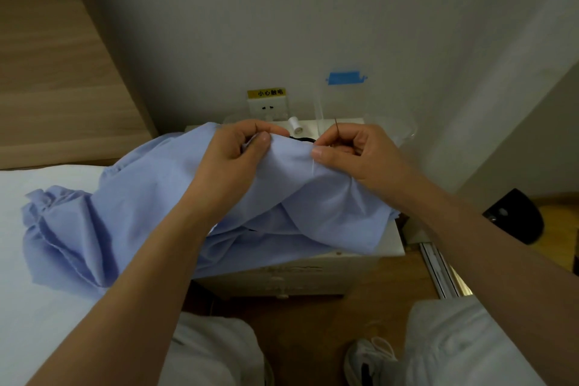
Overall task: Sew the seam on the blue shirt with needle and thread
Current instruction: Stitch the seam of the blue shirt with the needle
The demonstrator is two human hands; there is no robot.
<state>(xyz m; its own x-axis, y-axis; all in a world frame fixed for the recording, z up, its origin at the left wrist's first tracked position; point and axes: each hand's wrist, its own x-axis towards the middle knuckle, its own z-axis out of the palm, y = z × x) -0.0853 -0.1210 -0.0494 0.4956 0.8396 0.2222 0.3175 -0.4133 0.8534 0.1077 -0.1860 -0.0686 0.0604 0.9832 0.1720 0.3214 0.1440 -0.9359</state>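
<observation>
Head view: blue shirt (150,213) draped from bed (31,307) onto small white desk (391,244), top fold lifted. Left hand (238,150) grip pinched on the fold. Right hand (354,150) grip clamped on needle (336,127), thumb against cloth. White spool (294,123) behind.

Pale grey wall (313,9) ahead, light dim and even. Light wood panel (47,72) at left, above bed. White bed sheet (37,307) lower left. White nightstand (393,244) against wall, drawer front facing viewer. Wall socket (268,109) just above nightstand, yellow warning label (267,93) on its top edge. Blue tape strip (344,77) on wall, right of socket. Brown wood floor (313,316). Metal floor track (438,269) right of nightstand.
</observation>
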